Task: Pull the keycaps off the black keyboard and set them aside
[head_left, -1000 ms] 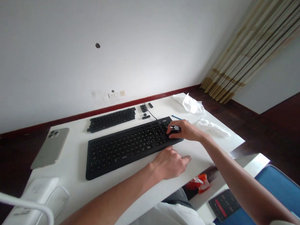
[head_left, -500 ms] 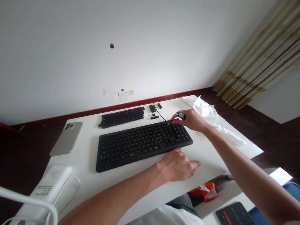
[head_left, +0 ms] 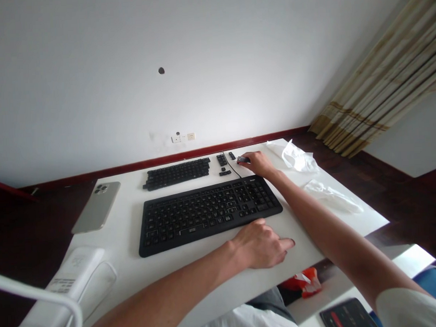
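My right hand (head_left: 258,162) is closed on a small dark tool with a silver part (head_left: 243,159), its kind too small to make out. It is just beyond the top right of a black keyboard (head_left: 209,213), close to a short strip of loose black keycaps (head_left: 232,155). More loose keycaps (head_left: 221,160) stand in a group left of the cable. My left hand (head_left: 263,245) rests on the desk in front of the keyboard, fingers curled and pinched toward the right. A dark spot shows at its fingertips; what it holds, if anything, is unclear.
Rows of black keycaps (head_left: 178,173) lie behind the keyboard on the white desk (head_left: 126,206). A phone (head_left: 97,207) is at the left, a white power strip (head_left: 73,273) nearer me. Crumpled white plastic (head_left: 299,157) lies right. A thin cable (head_left: 232,168) runs behind the keyboard.
My right hand has moved from the keyboard's upper right corner, away from me and leftward toward the loose keycaps, with the tool still in it. My left hand stays almost in place.
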### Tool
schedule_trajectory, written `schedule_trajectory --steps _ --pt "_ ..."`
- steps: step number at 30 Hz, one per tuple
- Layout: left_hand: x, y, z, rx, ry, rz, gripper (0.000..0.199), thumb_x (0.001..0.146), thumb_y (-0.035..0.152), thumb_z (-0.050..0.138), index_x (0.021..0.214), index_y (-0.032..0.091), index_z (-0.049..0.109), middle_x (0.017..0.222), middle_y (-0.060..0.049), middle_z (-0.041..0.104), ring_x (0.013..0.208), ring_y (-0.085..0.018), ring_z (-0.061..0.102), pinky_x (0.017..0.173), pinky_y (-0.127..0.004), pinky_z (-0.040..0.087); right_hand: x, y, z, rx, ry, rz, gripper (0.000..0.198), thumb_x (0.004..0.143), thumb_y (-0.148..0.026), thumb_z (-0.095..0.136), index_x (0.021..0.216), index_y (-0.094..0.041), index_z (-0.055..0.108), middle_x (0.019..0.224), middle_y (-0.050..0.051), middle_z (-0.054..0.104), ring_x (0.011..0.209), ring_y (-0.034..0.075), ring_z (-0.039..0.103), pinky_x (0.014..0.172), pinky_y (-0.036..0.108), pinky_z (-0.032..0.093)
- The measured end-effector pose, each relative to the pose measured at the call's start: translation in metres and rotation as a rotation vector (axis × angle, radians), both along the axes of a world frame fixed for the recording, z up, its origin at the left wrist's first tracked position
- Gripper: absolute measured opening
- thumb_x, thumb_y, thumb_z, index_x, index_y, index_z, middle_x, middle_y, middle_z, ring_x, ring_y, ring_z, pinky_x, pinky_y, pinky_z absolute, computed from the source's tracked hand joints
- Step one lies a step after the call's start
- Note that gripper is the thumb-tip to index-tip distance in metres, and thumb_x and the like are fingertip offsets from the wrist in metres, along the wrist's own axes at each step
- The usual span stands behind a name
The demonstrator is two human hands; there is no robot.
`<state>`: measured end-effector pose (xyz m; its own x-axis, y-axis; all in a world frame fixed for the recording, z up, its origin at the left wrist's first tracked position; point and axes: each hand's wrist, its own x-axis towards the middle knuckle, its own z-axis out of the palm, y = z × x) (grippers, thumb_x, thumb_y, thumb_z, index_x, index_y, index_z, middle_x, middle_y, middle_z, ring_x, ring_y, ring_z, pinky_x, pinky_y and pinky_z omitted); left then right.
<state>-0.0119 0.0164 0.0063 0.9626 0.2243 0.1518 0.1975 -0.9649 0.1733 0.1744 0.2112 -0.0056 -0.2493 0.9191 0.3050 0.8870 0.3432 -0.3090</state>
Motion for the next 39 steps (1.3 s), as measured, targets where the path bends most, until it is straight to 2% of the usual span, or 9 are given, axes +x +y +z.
schedule_trajectory --steps 3,10,20,34,39 --pt "0.000 0.000 0.002 -0.002 0.013 0.002 0.016 0.101 0.029 0.055 0.109 0.021 0.066 0.085 -0.002 0.079 0.082 -0.021 0.076 0.081 -0.038 0.050 -0.002 -0.001 0.000 0.034 0.012 0.049 0.013 0.095 -0.032 0.071 0.098 -0.022 0.080 0.108 0.009 0.080 0.093 0.027 0.073 0.080 0.034 0.051" --pt "0.000 -0.001 0.001 0.002 0.000 0.015 0.018 0.101 0.029 0.055 0.112 0.022 0.067 0.083 -0.001 0.079 0.079 -0.021 0.075 0.079 -0.038 0.049 -0.012 0.005 -0.001 0.024 -0.017 0.029 0.019 0.096 -0.036 0.070 0.093 -0.020 0.078 0.095 0.009 0.079 0.083 0.024 0.071 0.073 0.032 0.046" --pt "0.001 -0.002 -0.003 0.030 -0.038 0.028 0.015 0.100 0.030 0.056 0.108 0.023 0.067 0.081 0.001 0.079 0.076 -0.020 0.075 0.077 -0.037 0.048 -0.017 0.003 0.003 0.019 -0.041 -0.024 0.016 0.095 -0.034 0.071 0.096 -0.021 0.079 0.095 0.008 0.080 0.083 0.025 0.071 0.071 0.031 0.045" --pt "0.001 -0.001 -0.001 0.001 -0.004 0.008 0.017 0.100 0.030 0.055 0.110 0.021 0.066 0.083 -0.002 0.079 0.080 -0.022 0.076 0.082 -0.039 0.050 -0.013 0.006 0.003 0.053 -0.038 -0.007 0.019 0.095 -0.036 0.068 0.092 -0.020 0.077 0.094 0.009 0.078 0.079 0.023 0.068 0.070 0.032 0.045" --pt "0.001 -0.001 -0.004 0.001 -0.022 0.013 0.015 0.100 0.028 0.055 0.109 0.022 0.066 0.081 -0.002 0.079 0.079 -0.022 0.076 0.086 -0.039 0.050 -0.003 0.002 0.010 0.124 0.059 -0.057 0.025 0.094 -0.040 0.065 0.084 -0.019 0.074 0.081 0.007 0.075 0.072 0.022 0.065 0.068 0.032 0.044"
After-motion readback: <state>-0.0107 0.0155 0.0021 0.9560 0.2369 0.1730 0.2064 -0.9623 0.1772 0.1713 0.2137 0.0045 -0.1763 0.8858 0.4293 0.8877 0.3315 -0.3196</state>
